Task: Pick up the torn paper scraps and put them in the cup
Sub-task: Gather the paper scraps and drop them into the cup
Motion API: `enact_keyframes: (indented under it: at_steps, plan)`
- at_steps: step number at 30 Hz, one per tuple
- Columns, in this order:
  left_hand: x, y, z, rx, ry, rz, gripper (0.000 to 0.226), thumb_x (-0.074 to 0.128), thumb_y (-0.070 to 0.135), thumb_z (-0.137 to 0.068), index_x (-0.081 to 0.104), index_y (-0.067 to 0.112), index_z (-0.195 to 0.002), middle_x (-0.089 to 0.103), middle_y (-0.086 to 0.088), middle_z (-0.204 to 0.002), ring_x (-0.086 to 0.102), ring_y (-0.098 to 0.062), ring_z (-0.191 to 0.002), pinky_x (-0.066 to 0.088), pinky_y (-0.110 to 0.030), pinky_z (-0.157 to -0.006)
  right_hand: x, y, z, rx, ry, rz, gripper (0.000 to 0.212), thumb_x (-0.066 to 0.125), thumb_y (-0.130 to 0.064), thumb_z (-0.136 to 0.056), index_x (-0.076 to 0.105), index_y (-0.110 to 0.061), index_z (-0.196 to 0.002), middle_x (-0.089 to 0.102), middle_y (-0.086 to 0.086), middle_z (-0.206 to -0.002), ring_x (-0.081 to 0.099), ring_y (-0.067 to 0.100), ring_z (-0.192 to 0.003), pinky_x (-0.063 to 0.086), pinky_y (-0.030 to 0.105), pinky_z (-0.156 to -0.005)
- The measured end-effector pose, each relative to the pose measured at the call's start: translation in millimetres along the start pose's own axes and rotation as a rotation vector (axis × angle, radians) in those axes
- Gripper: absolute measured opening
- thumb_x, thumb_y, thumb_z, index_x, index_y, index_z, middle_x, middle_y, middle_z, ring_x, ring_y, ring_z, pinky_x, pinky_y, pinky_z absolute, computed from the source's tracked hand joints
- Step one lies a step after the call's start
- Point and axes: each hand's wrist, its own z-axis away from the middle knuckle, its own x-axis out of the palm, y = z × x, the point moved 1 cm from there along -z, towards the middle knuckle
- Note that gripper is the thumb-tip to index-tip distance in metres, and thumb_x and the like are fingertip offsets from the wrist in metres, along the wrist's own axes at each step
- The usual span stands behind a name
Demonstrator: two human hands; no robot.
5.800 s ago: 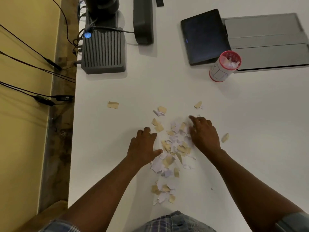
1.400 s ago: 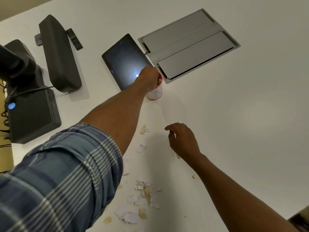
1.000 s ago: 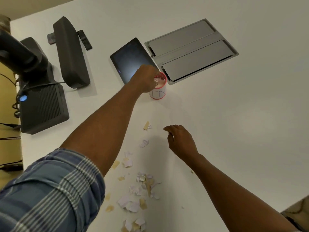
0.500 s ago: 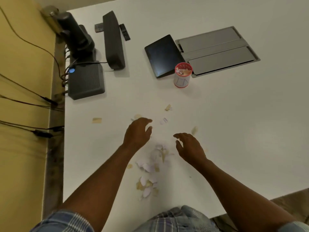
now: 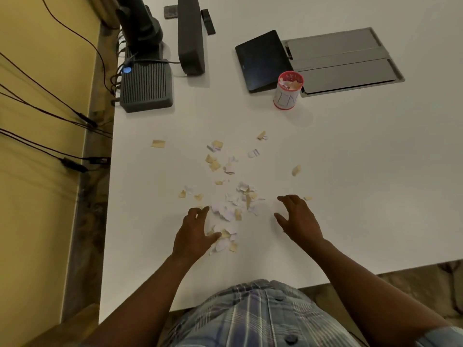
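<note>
Torn white and tan paper scraps [image 5: 234,201] lie scattered over the white table [image 5: 350,171], thickest between my hands. Single scraps [image 5: 157,143] lie further out to the left and right. The red-rimmed white cup [image 5: 288,92] stands upright at the back, with scraps showing inside it. My left hand [image 5: 194,234] rests open on the left edge of the pile, fingers spread, touching a few scraps. My right hand [image 5: 298,219] hovers open at the pile's right side, holding nothing.
A black tablet [image 5: 261,60] and a grey hatch panel [image 5: 343,61] lie just behind the cup. A dark ribbed box [image 5: 146,87], a dark bar-shaped device [image 5: 190,33] and a camera base stand at the back left. Cables hang off the table's left edge.
My left hand emptied scraps into the cup, then drew back to the pile. The right hand stayed near the pile. The pile is smaller than at first.
</note>
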Motion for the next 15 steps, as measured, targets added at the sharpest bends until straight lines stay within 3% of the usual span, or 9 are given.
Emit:
enact_keyframes:
  at_steps: [8, 11, 15]
  plan:
    - [32.8, 1.5, 25.2, -0.119, -0.148, -0.046, 0.118, 0.077, 0.062, -0.058, 0.012, 0.024, -0.148, 0.024, -0.004, -0.136, 0.033, -0.023, -0.125, 0.046, -0.030, -0.092, -3.0, 26.1, 15.0, 0.162, 0.065, -0.039, 0.071, 0.067, -0.040, -0.084, 0.034, -0.016, -0.142, 0.037, 0.007, -0.142, 0.039, 0.025, -0.129, 0.044, 0.038, -0.097]
    - [38.1, 5.9, 25.2, -0.124, -0.130, -0.048, 0.116, 0.080, 0.055, -0.060, 0.012, 0.023, -0.148, 0.024, -0.006, -0.134, 0.035, -0.025, -0.121, 0.046, -0.031, -0.092, -8.4, 42.2, 13.4, 0.281, 0.104, -0.085, 0.081, 0.068, -0.042, -0.083, 0.025, -0.014, -0.146, 0.031, 0.010, -0.146, 0.033, 0.028, -0.132, 0.042, 0.041, -0.100]
    - [42.3, 14.4, 23.0, -0.153, -0.098, -0.014, 0.104, 0.081, 0.040, -0.067, 0.018, 0.017, -0.147, 0.027, -0.009, -0.131, 0.038, -0.027, -0.118, 0.044, -0.033, -0.094, -11.9, 59.7, 7.7, 0.291, 0.031, -0.068, 0.091, 0.071, -0.046, -0.079, 0.020, -0.014, -0.147, 0.028, 0.011, -0.148, 0.029, 0.029, -0.134, 0.042, 0.044, -0.100]
